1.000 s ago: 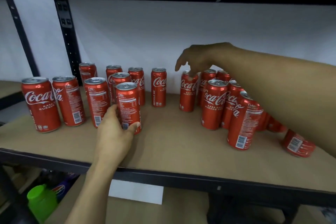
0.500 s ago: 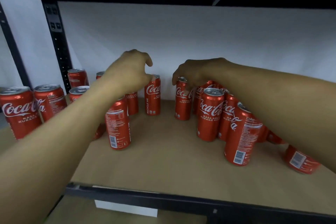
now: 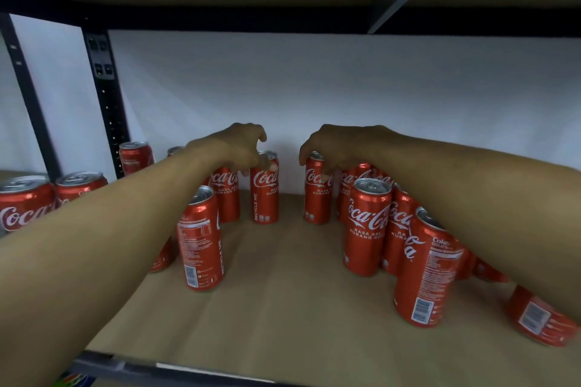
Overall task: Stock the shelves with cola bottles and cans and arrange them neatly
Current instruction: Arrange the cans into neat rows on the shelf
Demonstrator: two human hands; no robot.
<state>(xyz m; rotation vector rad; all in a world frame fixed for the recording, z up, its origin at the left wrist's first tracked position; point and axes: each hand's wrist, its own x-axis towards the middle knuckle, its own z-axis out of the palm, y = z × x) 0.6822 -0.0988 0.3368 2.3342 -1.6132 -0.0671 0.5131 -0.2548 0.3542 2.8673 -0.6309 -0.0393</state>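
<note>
far-left can (image 3: 19,204) chopped by frame edge, same for tipped can (image 3: 537,320) bottom right. left forearm (image 3: 110,229) blocks couple cans behind it, just red bits peeking out. right hand (image 3: 336,148) sits over lid of back can (image 3: 317,198), left hand (image 3: 239,149) covers part of lid on middle can (image 3: 264,195). cans behind right forearm (image 3: 471,192) mostly hidden, can't count. fine print on barcode can (image 3: 201,245) too small to read. colourful thing (image 3: 72,380) under shelf edge (image 3: 188,369) cut off, no idea what

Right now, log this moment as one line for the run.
left hand: grips centre can by top | right hand: grips neighbouring can by top | both upright on shelf, apart
</note>
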